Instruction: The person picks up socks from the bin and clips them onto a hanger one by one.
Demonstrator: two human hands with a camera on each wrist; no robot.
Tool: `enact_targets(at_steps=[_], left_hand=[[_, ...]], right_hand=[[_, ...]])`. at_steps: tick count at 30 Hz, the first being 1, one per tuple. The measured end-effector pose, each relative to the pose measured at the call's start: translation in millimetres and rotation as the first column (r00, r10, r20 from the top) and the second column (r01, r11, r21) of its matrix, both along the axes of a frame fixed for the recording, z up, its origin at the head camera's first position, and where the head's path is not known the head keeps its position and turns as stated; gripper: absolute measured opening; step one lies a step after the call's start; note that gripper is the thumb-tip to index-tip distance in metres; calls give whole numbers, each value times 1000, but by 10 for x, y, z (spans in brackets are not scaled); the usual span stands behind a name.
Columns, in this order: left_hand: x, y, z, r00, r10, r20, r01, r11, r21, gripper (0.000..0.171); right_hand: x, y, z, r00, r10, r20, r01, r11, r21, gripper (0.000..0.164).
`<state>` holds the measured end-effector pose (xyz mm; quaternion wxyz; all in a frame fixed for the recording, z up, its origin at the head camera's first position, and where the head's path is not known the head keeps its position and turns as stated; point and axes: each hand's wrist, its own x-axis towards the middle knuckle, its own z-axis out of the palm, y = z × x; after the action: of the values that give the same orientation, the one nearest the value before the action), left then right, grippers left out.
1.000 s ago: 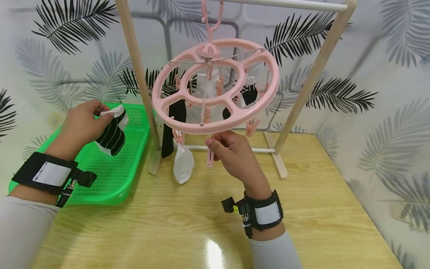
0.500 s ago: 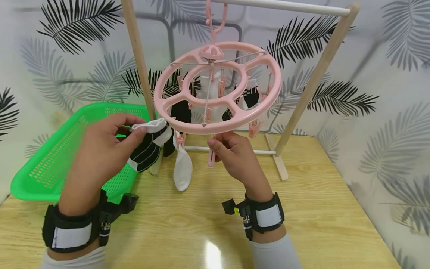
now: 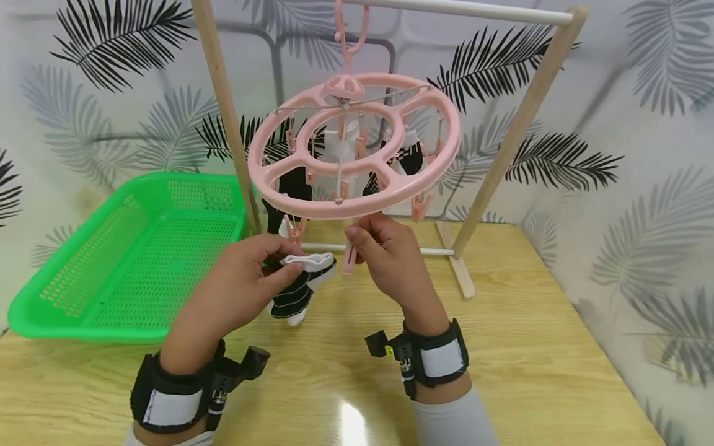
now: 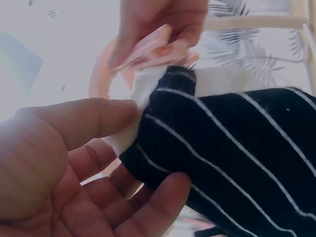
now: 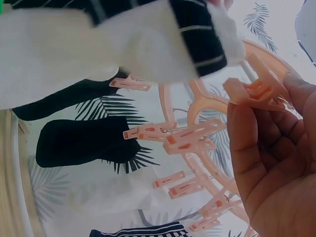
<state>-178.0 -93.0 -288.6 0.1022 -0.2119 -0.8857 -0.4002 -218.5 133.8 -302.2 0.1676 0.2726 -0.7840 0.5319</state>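
Note:
My left hand (image 3: 234, 285) pinches a black sock with white stripes and a white cuff (image 3: 294, 298) by its opening, in front of the drying hanger. In the left wrist view the striped sock (image 4: 222, 143) stretches right from my thumb and fingers. My right hand (image 3: 393, 263) pinches a pink clothespin (image 3: 349, 259) under the front rim of the round pink hanger (image 3: 334, 209). That clothespin (image 5: 261, 89) shows its jaws facing the sock's cuff in the right wrist view. Just left of it, the sock partly hides another clipped white sock.
Several socks hang from the hanger's other clothespins, among them a black sock (image 5: 81, 143). The hanger hooks on a rack with wooden posts (image 3: 515, 133). A green basket (image 3: 41, 294) stands left on the wooden table (image 3: 502, 359).
My left hand has brought the striped sock rightward from over the basket, close to the clothespin. My right hand keeps its grip on the clothespin in nearly the same place.

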Motion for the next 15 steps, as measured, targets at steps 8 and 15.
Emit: enact_targets(at_steps=[8,15], left_hand=[[-119,179,-168,990,-137,-20,137,991,-9,7],[-105,227,-211,988,-133,-83,136,990,32,7]], right_hand=[[15,-31,-14,998,-23,-66,21,999,-30,21],[8,-66,-9,998,22,-63,-24,999,-34,22]])
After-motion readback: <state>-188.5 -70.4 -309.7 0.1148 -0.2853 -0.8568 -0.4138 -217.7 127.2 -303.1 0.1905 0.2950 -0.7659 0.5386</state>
